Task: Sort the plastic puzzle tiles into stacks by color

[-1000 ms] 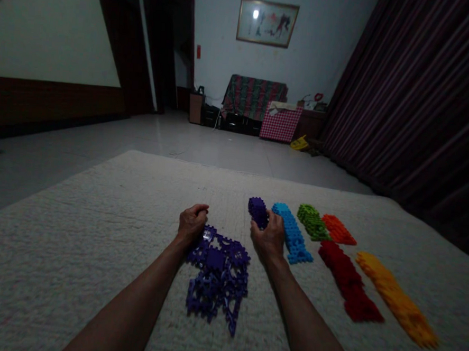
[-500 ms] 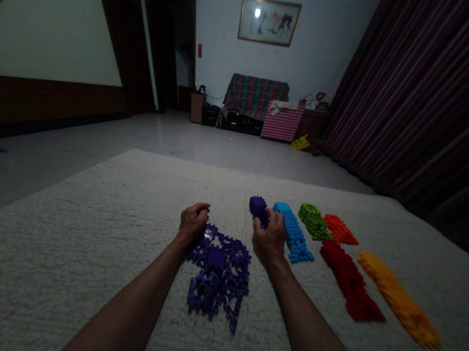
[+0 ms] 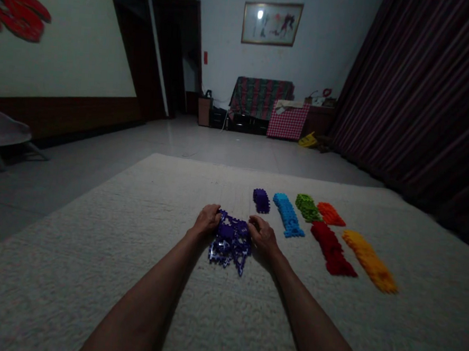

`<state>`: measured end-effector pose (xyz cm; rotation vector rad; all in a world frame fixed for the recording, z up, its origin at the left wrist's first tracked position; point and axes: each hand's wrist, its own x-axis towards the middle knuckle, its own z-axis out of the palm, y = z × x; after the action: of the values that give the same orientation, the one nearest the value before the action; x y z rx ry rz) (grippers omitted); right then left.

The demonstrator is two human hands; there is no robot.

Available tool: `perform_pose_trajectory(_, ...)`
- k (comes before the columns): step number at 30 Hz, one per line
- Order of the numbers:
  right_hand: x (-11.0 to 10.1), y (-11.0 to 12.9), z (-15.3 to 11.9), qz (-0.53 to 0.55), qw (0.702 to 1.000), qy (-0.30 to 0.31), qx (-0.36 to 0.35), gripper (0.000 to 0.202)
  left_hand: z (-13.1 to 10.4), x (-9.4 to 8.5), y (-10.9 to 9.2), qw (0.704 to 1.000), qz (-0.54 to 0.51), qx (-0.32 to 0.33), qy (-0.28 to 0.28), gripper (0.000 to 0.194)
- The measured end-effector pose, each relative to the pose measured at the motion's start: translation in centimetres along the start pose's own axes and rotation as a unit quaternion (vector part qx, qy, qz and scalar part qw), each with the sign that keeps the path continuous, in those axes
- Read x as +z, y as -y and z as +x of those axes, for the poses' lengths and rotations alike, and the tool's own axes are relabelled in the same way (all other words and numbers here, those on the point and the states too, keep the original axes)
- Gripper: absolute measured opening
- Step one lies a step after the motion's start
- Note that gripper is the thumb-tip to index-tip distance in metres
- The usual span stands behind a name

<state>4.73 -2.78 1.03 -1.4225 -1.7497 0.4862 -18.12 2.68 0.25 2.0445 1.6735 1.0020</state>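
Note:
A loose heap of purple interlocking plastic pieces lies on the pale textured mat, between my two hands. At its upper left edge is my left hand, with fingers curled in against the purple pieces; its fingertips are partly hidden. My right hand reaches in from the other side, its fingers bent and a little apart, touching the heap's upper right edge. Beyond it stands a short stack of purple pieces, which neither hand touches. A longer row of light blue pieces lies to the right of that stack.
Farther right lie rows of green pieces, orange pieces, red pieces and yellow pieces. The mat covers much of the tiled floor. A grey chair is at the left, a dark curtain at the right.
My right hand has left the purple stack and come back to the heap. My left hand stays at the heap's left edge. The camera view has shifted, so the rows look smaller.

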Motion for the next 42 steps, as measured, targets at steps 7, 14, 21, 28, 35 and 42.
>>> perform_pose_trajectory(7, 0.7, 0.6, -3.6, -0.08, 0.996, 0.012, -0.045, 0.048, -5.2, 1.4, -2.0, 0.997, 0.042, 0.029, -0.051, 0.035)
perform_pose_trajectory(14, 0.4, 0.0, -3.9, 0.013, 0.993, -0.034, -0.114, 0.048, -6.2, 1.2, -3.7, 0.994, -0.063, 0.021, -0.088, 0.043)
perform_pose_trajectory(21, 0.4, -0.4, -3.5, 0.061, 0.993, -0.032, -0.096, 0.051, -5.6, 0.8, -4.3, 0.99, -0.133, -0.023, -0.041, 0.034)
perform_pose_trajectory(28, 0.3, -0.1, -3.7, 0.08, 0.994, -0.027, -0.075, 0.052, -3.1, 0.7, -4.1, 0.991, -0.12, -0.052, -0.026, 0.033)
perform_pose_trajectory(35, -0.2, 0.4, -3.7, 0.083, 0.995, -0.019, -0.06, 0.049, -2.7, 0.7, -3.5, 0.996, -0.08, -0.032, -0.034, 0.03)
perform_pose_trajectory(42, -0.4, 0.7, -3.7, 0.072, 0.995, -0.03, -0.056, 0.049, -2.9, 0.6, -3.5, 0.997, -0.076, -0.021, -0.021, 0.033)
